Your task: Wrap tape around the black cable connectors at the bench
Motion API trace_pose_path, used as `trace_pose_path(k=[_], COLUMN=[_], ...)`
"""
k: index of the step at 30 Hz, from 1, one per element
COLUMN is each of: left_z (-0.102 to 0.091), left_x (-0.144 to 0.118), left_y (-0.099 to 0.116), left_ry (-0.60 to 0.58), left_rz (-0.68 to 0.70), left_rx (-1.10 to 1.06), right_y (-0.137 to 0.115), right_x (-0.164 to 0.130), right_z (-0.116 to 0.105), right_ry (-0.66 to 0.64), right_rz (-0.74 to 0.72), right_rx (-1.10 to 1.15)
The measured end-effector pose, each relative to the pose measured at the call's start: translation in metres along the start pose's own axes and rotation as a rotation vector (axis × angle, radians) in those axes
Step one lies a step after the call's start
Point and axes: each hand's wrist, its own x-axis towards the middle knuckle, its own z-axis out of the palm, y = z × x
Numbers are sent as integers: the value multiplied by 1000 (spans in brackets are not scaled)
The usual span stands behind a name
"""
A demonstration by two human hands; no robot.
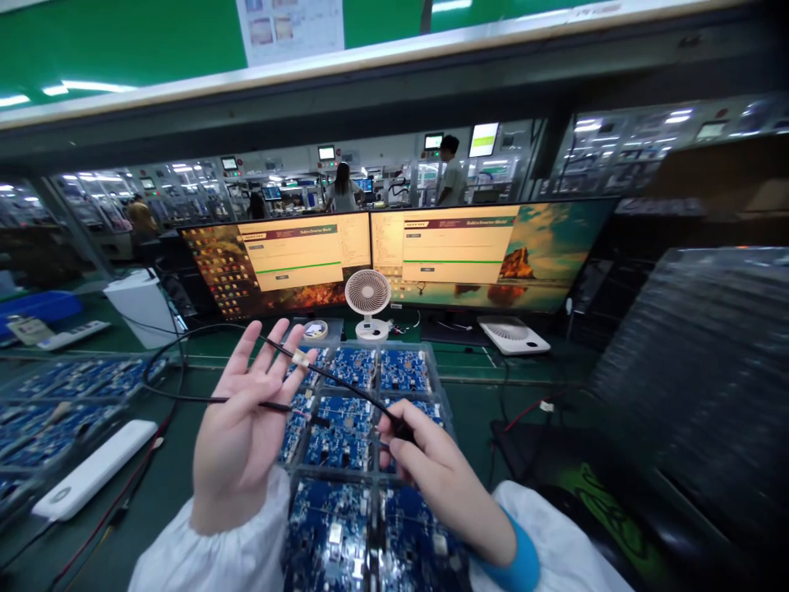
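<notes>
While its plug end is being pinched by the right hand [425,469] at five o'clock, a black cable [345,386] is being draped across the splayed, unclenched left hand [243,427] above the tray of circuit boards [370,460], seemingly to be kept untangled.

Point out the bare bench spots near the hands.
Bare green mat lies between the white slab and the left hand, crossed by a black cable. Another strip runs right of the board tray. The tray itself is packed.

— What did you have on that green bench [530,411]?

— At your twelve o'clock, a clear tray of blue circuit boards [363,411], a small white fan [368,300] and two monitors [394,259] beyond. At nine, a white keyboard [92,477].
</notes>
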Motion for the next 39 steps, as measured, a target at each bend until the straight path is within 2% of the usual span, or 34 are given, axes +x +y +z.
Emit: trace_pose_path(k=[5, 12, 19, 25, 33, 39], left_z=[-7, -11, 3, 18, 31, 26], left_x=[0, 6, 18, 22, 27, 30], left_y=[9, 16, 32, 38, 40, 38], left_ry=[-18, -103, -270, -286, -338, -318], left_rz=[8, 72, 89, 106, 103, 62], left_rx=[-149, -170, -52, 2, 15, 8], right_y=[-7, -5, -4, -10, -9, -17], right_x=[-3, -5, -6, -10, -10, -17], right_z=[-12, -20, -23, -28, -23, -32], right_ry=[-112, -216, -287, -326, -290, -299], right_rz=[133, 110, 78, 38, 27, -30], right_rx=[103, 314, 339, 375, 313, 64])
